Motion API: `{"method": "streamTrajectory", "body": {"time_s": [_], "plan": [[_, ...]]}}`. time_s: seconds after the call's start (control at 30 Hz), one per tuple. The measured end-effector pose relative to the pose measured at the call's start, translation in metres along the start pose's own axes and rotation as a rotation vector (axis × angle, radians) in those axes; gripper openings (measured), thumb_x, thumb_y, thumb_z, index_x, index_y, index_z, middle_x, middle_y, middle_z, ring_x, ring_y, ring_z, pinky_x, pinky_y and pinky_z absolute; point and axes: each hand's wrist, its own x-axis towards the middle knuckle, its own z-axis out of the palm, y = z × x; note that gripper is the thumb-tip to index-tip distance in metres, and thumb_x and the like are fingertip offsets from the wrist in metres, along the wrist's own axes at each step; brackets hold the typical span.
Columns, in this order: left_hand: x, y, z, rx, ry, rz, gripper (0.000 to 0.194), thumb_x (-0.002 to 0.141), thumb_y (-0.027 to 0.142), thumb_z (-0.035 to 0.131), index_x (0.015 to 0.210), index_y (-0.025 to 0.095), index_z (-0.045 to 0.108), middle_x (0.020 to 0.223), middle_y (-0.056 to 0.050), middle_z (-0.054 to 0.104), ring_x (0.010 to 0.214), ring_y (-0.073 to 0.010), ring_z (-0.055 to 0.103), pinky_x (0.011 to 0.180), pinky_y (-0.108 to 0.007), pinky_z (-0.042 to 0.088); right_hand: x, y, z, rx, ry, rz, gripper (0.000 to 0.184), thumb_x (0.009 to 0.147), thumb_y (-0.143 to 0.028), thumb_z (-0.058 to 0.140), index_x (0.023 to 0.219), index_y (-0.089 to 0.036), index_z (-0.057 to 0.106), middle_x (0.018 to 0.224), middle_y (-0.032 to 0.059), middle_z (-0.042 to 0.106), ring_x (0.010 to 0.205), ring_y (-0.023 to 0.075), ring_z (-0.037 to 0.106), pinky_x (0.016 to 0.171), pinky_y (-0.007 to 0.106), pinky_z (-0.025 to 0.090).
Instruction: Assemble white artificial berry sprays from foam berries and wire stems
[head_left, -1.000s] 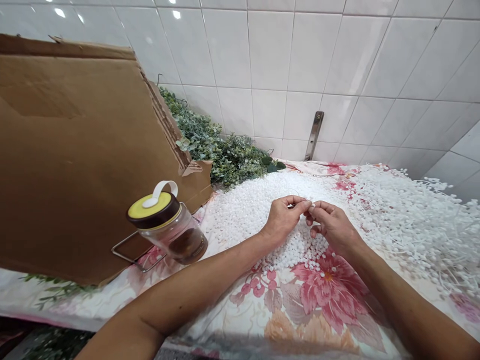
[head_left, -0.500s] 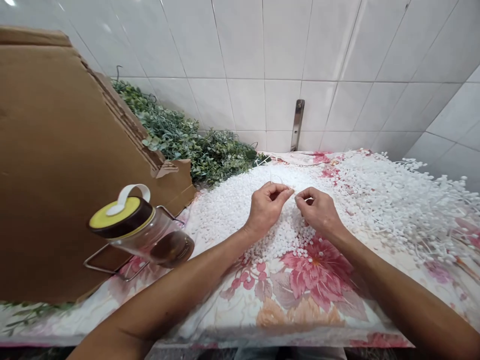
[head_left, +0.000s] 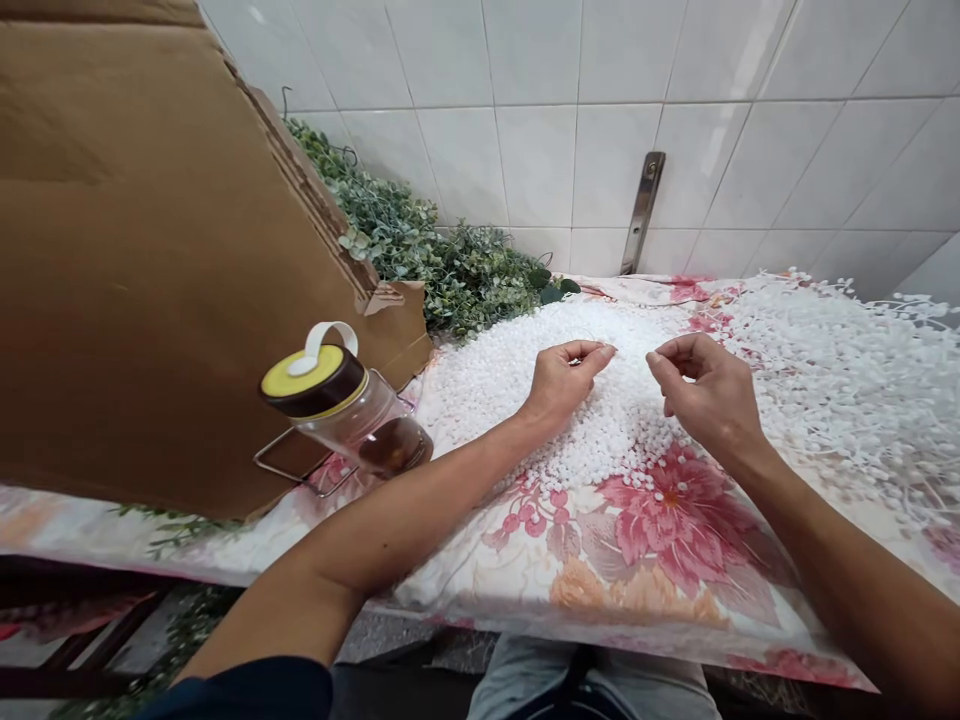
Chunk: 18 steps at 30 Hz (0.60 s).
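Over a heap of small white beads [head_left: 510,370] on the flowered cloth, my left hand [head_left: 566,385] is closed in a pinch, thumb against fingertips. Whatever it pinches is too small to make out against the white. A short gap to the right, my right hand [head_left: 709,390] is closed too, thumb and forefinger together. I cannot tell what lies between those fingertips. Right of that hand spreads a loose pile of white stems with bead-like tips [head_left: 847,380].
At the left a big cardboard box [head_left: 150,260] stands beside a clear bottle with a yellow-topped lid [head_left: 345,400], within a wire stand [head_left: 289,465]. Green artificial foliage [head_left: 450,265] lies behind them along the tiled wall [head_left: 540,160]. A metal bracket [head_left: 643,215] is fixed to the wall.
My hands have moved apart, the right one shifting right from near the left fingertips. Thin white strands above my left hand no longer show. The view has turned left and down.
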Motion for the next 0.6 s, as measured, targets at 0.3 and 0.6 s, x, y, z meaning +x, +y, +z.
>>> {"method": "streamTrajectory", "body": {"time_s": [0.3,0.6], "plan": [[-0.002,0.002,0.0,-0.011,-0.006,-0.001,0.038,0.069,0.048,0.085,0.078,0.013,0.073,0.06,0.004,0.051,0.048,-0.0043,0.034,0.048,-0.024,0.025,0.002,0.002,-0.008,-0.094,0.071,-0.16,0.018,0.09,-0.039,0.067,0.095,-0.022,0.071,0.081,0.0054,0.071,0.067,0.0196,0.065,0.056,0.031,0.054],[-0.007,-0.002,0.005,0.085,-0.012,0.062,0.029,0.072,0.043,0.083,0.08,0.015,0.079,0.067,-0.003,0.066,0.064,-0.0128,0.056,0.058,-0.025,0.041,0.013,0.015,-0.013,-0.169,-0.049,-0.082,0.026,0.092,-0.043,0.066,0.103,-0.022,0.076,0.092,0.0073,0.076,0.061,0.0176,0.065,0.051,0.029,0.048]]}}
